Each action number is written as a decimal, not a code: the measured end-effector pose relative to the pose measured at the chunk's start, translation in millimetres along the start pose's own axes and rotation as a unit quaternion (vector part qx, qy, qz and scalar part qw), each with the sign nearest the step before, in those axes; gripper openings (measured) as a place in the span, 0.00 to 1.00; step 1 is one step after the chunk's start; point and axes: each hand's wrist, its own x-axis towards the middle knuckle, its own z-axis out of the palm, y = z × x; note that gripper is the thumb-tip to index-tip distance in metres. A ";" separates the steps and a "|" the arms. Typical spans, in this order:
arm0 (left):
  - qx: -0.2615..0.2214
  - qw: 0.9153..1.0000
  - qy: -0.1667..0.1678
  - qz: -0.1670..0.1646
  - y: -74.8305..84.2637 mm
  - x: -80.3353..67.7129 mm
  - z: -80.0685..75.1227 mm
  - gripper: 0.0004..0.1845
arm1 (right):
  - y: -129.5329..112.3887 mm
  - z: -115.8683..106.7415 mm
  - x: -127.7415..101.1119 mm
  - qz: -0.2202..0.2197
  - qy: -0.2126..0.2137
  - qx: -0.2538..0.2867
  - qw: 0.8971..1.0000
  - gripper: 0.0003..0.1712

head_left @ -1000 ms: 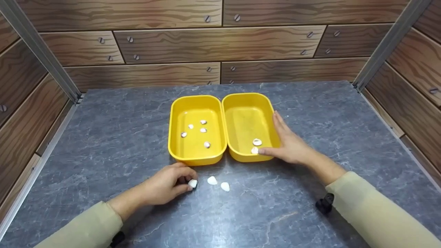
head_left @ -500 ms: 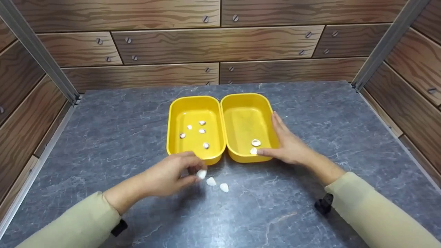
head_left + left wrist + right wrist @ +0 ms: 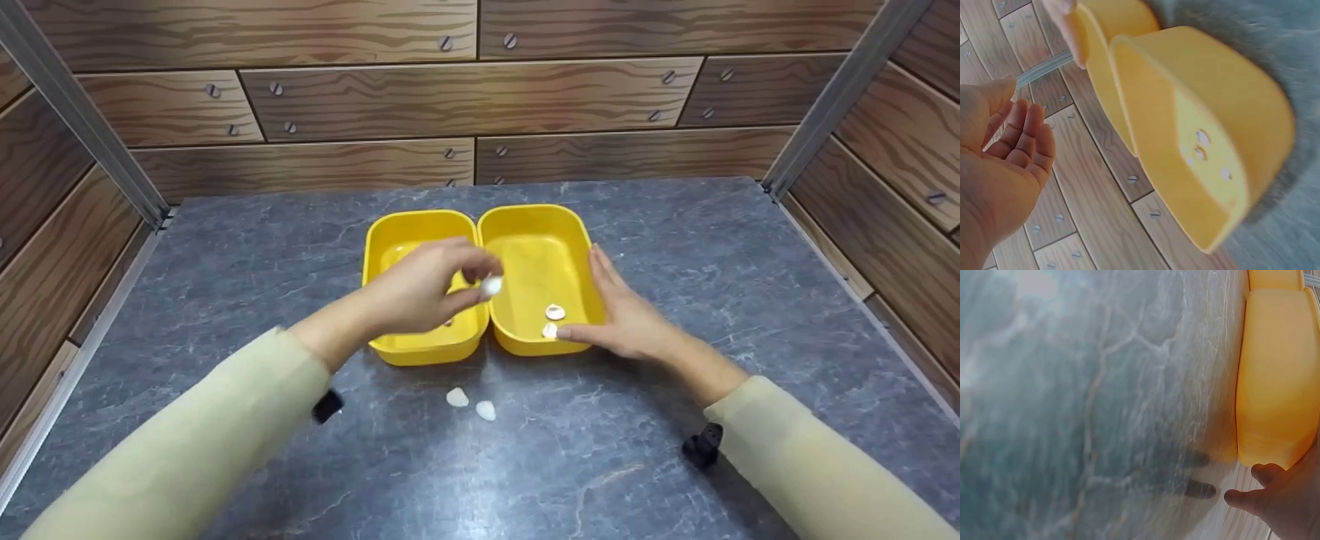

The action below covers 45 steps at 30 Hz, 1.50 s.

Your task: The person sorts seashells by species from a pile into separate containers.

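My left hand [image 3: 431, 289] is over the left yellow bin [image 3: 427, 354], pinching a small white seashell [image 3: 491, 286] between thumb and fingers near the wall the two bins share. The left wrist view shows that hand [image 3: 1008, 163] from the palm side. Several shells, one of them a shell [image 3: 1203, 136], lie in the left bin, mostly covered by my forearm in the head view. My right hand [image 3: 630, 319] rests with extended fingers along the outer side of the right yellow bin [image 3: 517, 346], thumb over its front rim. Inside that bin lie two white shells [image 3: 555, 311].
Two more white shells, a left one [image 3: 457, 397] and a right one [image 3: 486, 410], lie on the grey marbled table [image 3: 375, 465] in front of the bins. Wood-patterned panels [image 3: 360, 97] enclose the back and sides.
My left hand has lifted the pinched shell from the table in front and carried it up and rightward over the bins. My right hand stays at the right bin.
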 end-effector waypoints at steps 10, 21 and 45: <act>-0.034 0.998 0.001 -0.051 -10.4 52.7 7.6 0.14 | 0.7 2.3 0.0 -0.005 0.004 0.004 1.000 0.76; -0.046 0.995 0.010 -0.091 -37.9 81.7 37.8 0.13 | 0.6 1.4 0.4 -0.010 0.007 0.003 1.000 0.76; -0.040 0.993 -0.010 -0.111 -46.5 86.6 62.0 0.20 | 0.4 0.8 0.0 -0.004 0.004 0.005 1.000 0.77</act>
